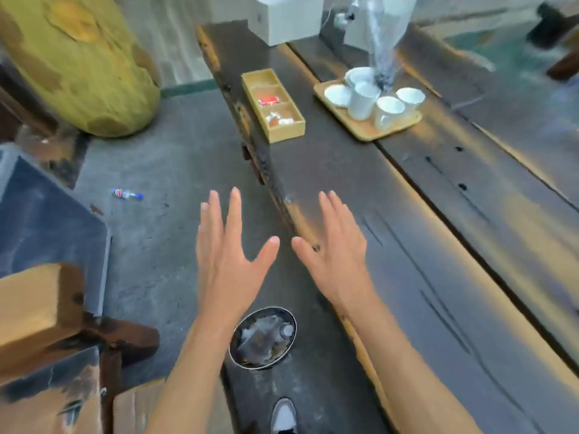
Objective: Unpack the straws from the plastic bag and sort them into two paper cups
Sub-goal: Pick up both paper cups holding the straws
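Observation:
My left hand [230, 245] and my right hand [333, 242] are held out side by side with fingers straight and spread, holding nothing. The left one hovers over the floor beside the dark wooden table [438, 245], the right one over the table's near edge. Far back on the table a clear plastic bag [387, 36] stands upright among several white cups [363, 100] on a wooden tray [366, 133]. The bag holds dark thin things, blurred. Whether the cups are paper, I cannot tell.
A wooden compartment box [272, 104] with small packets lies left of the tray. Below the table edge stands a round bin [263, 338] with rubbish. A plastic bottle [127, 194] lies on the floor, a large yellow-green boulder shape [81, 64] at back left, wooden furniture [47, 308] at near left.

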